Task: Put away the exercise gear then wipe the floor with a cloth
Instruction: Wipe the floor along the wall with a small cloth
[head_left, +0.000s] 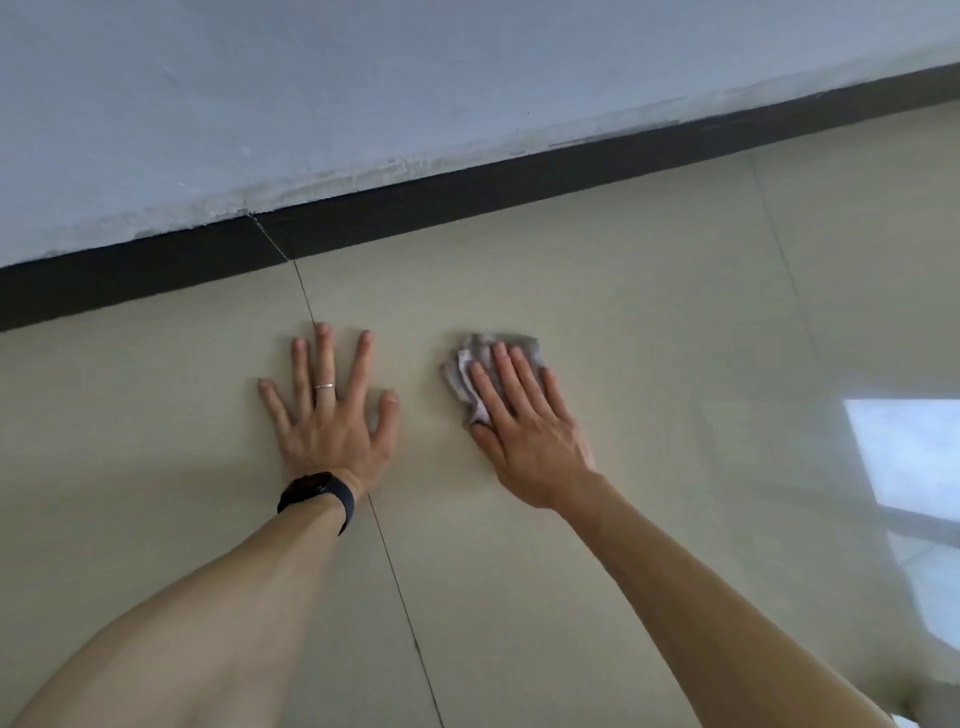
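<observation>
head view: right hand (524, 421) flat, fingers straight, on the cloth (470, 348) on the floor (649, 338), left hand (330, 415) spread flat beside it; best to press hard and rub in long rows.

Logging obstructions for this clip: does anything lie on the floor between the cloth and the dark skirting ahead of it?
Nothing visible does. The right hand presses the cloth flat on the floor, and bare tile runs from it to the skirting. The left hand lies flat beside it, apart, off that path.
</observation>
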